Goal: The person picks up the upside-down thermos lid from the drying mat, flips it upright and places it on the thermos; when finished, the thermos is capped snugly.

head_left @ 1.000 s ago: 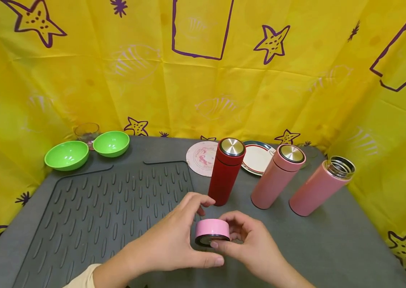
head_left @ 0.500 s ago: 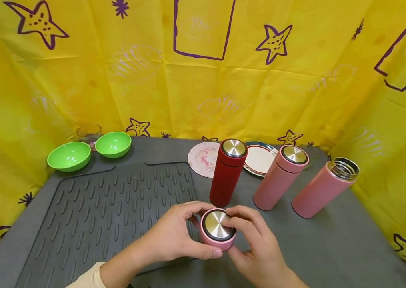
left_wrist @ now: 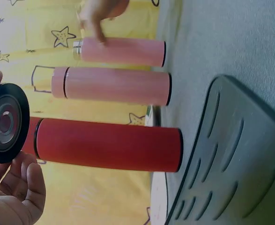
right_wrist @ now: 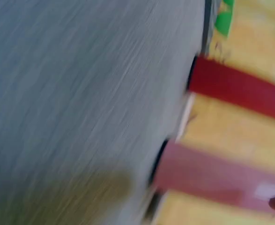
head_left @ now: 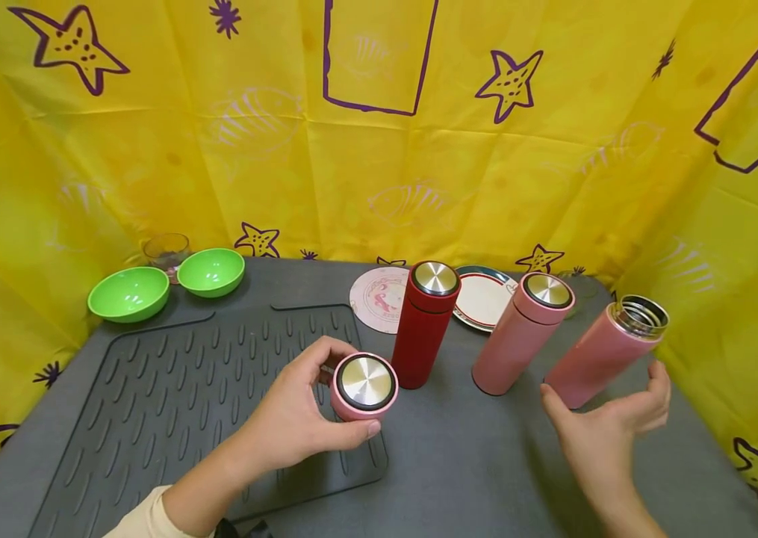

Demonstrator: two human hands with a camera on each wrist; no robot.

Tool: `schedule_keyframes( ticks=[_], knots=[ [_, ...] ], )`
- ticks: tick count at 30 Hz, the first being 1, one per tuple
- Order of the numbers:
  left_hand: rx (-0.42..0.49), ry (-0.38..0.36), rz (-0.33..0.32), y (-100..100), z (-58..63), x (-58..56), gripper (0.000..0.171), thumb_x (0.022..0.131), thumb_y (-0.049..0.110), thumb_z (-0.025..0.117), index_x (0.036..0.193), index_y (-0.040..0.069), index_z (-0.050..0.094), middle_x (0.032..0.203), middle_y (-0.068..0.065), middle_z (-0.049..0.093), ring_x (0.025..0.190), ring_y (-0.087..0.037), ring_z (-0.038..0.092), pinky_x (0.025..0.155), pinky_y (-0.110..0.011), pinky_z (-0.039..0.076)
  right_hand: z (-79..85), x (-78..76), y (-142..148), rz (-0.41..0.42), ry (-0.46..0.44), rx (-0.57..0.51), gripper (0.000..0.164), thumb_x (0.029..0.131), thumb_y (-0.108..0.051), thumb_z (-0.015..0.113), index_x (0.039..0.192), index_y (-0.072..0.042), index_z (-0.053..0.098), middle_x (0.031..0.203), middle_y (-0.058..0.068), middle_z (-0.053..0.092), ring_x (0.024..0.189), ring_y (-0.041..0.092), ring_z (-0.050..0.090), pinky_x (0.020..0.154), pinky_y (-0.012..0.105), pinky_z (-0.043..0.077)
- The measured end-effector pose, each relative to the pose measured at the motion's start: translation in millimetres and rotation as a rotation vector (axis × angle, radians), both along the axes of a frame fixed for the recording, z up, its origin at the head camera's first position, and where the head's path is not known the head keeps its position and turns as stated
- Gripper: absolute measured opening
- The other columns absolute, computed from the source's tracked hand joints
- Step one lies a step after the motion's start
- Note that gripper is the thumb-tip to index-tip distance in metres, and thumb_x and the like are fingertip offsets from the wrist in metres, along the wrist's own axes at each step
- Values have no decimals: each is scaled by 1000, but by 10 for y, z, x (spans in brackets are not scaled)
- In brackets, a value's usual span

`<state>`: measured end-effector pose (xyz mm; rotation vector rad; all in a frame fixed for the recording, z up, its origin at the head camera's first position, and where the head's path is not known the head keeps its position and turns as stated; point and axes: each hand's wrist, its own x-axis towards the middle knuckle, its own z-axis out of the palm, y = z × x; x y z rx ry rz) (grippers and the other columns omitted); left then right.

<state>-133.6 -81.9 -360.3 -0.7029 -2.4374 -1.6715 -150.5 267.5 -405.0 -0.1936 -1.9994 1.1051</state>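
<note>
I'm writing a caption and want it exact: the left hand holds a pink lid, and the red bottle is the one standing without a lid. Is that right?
Not quite: the red bottle has its lid on. The head view shows that the bottle without a lid is the far-right pink bottle. The left hand does hold a pink lid.

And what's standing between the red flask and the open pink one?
The capped pink flask stands between the red flask and the open pink flask, as the head view and left wrist view show.
</note>
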Motion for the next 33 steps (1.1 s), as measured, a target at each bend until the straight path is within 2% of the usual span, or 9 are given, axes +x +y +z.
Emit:
schedule_keyframes(
  ticks=[3, 5, 9, 12, 15, 19, 24, 27, 33],
  knots=[
    [-3, 38, 7, -47, 21, -20, 61, 70, 30, 89, 122, 30, 58, 113, 11, 59, 99, -14, 55, 80, -34, 50, -68, -115, 282, 3, -305, -170, 127, 65, -12, 90, 152, -8, -3, 153, 19, 1, 141, 30, 2, 115, 41, 6],
    [-1, 66, 9, -69, 36, -37, 59, 71, 29, 88, 123, 30, 60, 115, 11, 58, 101, -14, 55, 81, -33, 50, -102, -187, 445, 71, -453, -235, 127, 70, -14, 89, 152, -7, -8, 154, 22, 1, 141, 36, 5, 115, 47, 11],
    [1, 97, 29, -96, 62, -61, 57, 71, 29, 89, 121, 29, 61, 114, 12, 57, 102, -13, 54, 81, -32, 50, -171, -277, 677, 232, -620, -235, 104, 81, -18, 82, 151, 1, 8, 150, 23, 23, 129, 31, 33, 99, 28, 38],
    [5, 108, 41, -100, 75, -82, 57, 71, 29, 89, 121, 28, 61, 113, 12, 57, 101, -13, 54, 81, -31, 49, -200, -303, 790, 286, -656, -141, 83, 85, -23, 79, 144, 5, 27, 138, 21, 41, 104, 12, 50, 74, 13, 42],
    [7, 100, 51, -98, 85, -103, 57, 71, 30, 89, 120, 27, 61, 112, 11, 57, 101, -13, 54, 80, -31, 50, -207, -314, 863, 280, -670, -34, 74, 86, -27, 78, 137, 6, 36, 129, 22, 48, 91, 6, 50, 68, 15, 43],
    [-6, 76, 67, -93, 91, -116, 58, 70, 31, 89, 121, 27, 61, 112, 11, 57, 101, -12, 54, 81, -31, 51, -192, -324, 907, 252, -721, 48, 69, 85, -37, 77, 130, 4, 44, 121, 23, 55, 91, 18, 52, 67, 23, 42],
    [-16, 45, 70, -86, 82, -105, 59, 70, 32, 89, 121, 26, 60, 112, 10, 57, 101, -12, 54, 81, -33, 51, -157, -296, 914, 234, -786, 94, 68, 82, -42, 78, 123, 5, 51, 110, 19, 62, 88, 22, 54, 68, 27, 43],
    [-19, 33, 73, -86, 76, -98, 59, 70, 33, 89, 121, 26, 60, 112, 10, 57, 101, -12, 54, 80, -33, 51, -149, -250, 905, 288, -789, 123, 65, 81, -37, 79, 120, 8, 53, 107, 18, 64, 84, 19, 55, 68, 28, 44],
    [-23, 32, 72, -83, 72, -78, 58, 71, 35, 88, 121, 27, 60, 111, 10, 58, 100, -13, 54, 80, -34, 51, -199, -45, 749, 480, -676, 168, 50, 75, -15, 85, 112, 6, 59, 100, 10, 66, 78, 8, 58, 69, 23, 46]
  ],
)
